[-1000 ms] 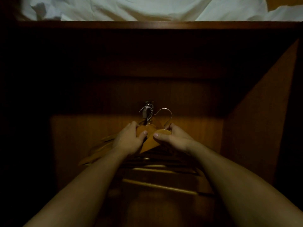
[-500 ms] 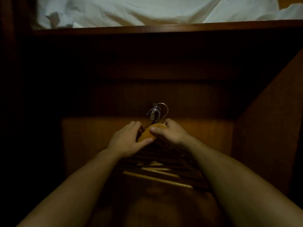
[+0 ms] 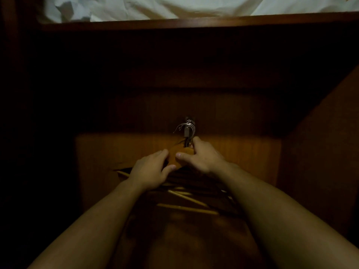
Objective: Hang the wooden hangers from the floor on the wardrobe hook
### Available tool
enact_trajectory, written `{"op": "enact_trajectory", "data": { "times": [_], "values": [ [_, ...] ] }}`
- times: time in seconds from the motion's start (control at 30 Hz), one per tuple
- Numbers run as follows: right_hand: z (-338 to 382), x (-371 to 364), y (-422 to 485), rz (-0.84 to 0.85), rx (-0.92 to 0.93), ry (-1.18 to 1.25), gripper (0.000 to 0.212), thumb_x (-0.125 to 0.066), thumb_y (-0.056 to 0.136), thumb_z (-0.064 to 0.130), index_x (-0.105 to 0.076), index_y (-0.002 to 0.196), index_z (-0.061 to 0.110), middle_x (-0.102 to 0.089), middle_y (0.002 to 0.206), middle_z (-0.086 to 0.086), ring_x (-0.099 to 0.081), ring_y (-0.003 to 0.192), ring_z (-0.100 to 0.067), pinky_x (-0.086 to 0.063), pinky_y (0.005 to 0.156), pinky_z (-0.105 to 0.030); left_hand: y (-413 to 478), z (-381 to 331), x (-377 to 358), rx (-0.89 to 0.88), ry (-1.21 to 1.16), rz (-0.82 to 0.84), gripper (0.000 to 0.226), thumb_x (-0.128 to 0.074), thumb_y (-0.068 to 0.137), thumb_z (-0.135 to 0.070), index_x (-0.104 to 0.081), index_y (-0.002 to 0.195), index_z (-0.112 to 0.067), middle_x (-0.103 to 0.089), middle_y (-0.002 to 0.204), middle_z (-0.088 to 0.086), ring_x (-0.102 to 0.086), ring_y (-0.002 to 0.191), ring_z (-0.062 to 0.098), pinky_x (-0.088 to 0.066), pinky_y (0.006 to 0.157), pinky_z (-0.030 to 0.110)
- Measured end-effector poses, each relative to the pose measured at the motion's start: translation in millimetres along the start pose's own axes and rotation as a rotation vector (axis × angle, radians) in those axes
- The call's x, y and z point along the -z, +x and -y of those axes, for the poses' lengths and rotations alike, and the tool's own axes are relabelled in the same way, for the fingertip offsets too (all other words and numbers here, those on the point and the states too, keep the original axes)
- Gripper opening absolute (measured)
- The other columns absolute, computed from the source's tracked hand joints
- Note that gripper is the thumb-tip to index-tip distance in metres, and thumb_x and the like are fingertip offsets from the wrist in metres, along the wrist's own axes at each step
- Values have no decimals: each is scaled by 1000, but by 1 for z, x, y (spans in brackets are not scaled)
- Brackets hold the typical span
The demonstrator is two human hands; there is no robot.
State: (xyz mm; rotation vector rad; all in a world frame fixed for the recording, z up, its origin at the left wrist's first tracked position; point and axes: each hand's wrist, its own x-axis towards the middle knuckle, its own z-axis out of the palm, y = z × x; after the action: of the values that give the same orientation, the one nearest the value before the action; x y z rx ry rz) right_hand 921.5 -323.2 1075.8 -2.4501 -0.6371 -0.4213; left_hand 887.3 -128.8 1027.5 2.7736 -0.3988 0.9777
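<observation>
You are looking into a dim wooden wardrobe, both bare forearms reaching forward into it. On the back panel, near its middle, a small metal wardrobe hook carries a bunch of silver wire hanger hooks looped over it. Just below the hook hangs the stack of wooden hangers, their orange-brown necks bunched together and their lower bars fanning out pale beneath your wrists.

Your right hand grips the neck of the front hanger: the thumb lies across its wooden face and the fingers curl around behind, up against the wire stems just under the hook. Your left hand rests on the left shoulder of the same bunch, its fingers closed lightly on the wood with the thumb pointing toward the right hand; the two thumbs are close together without touching.

Along the top edge of the view, above the wardrobe's dark upper shelf, lies crumpled white fabric. The left side of the wardrobe is too dark to make out.
</observation>
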Motion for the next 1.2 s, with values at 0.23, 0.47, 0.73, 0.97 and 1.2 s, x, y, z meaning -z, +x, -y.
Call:
{"op": "enact_trajectory", "data": {
  "times": [0.23, 0.47, 0.73, 0.97, 1.2],
  "values": [
    [-7, -11, -8, 32, -12, 68, 63, -63, 85, 63, -45, 130, 23, -58, 121, 3, -57, 107, -17, -52, 85, -38, -8, 1, -4, 27, -39, 36, 19, -54, 94, -49, -39, 95, -38, -49, 89, -17, -50, 77, 3, -34, 58, 25],
    [-11, -10, -5, -132, -35, 261, 50, -60, 82, 70, -57, 107, 27, -65, 101, 7, -63, 88, -13, -51, 67, -27, -1, 5, 2, 8, -87, -72, 15, -48, 95, -49, -41, 93, -36, -49, 89, -14, -45, 73, 3, -31, 56, 26],
    [-10, -4, -3, -116, -53, 112, 45, -56, 81, 75, -47, 79, 32, -62, 82, 7, -57, 71, -11, -39, 56, -27, -9, 7, -9, -45, -69, -10, 14, -41, 98, -48, -37, 92, -36, -48, 83, -15, -45, 68, 0, -31, 55, 26],
    [-5, -9, -10, -177, -68, -40, 51, -53, 80, 79, -47, 90, 30, -63, 85, 3, -62, 74, -18, -51, 62, -38, -16, 14, -12, 30, -106, -71, 15, -43, 100, -43, -43, 90, -32, -54, 81, -12, -48, 67, 0, -31, 53, 25],
    [0, -8, -20, -251, 18, -265, 51, -48, 84, 77, -43, 99, 29, -49, 81, 13, -54, 76, -11, -48, 65, -34, -20, 13, 2, 68, -77, -54, 14, -48, 97, -45, -46, 89, -33, -53, 80, -15, -47, 68, 2, -32, 56, 31]
  ]
}}
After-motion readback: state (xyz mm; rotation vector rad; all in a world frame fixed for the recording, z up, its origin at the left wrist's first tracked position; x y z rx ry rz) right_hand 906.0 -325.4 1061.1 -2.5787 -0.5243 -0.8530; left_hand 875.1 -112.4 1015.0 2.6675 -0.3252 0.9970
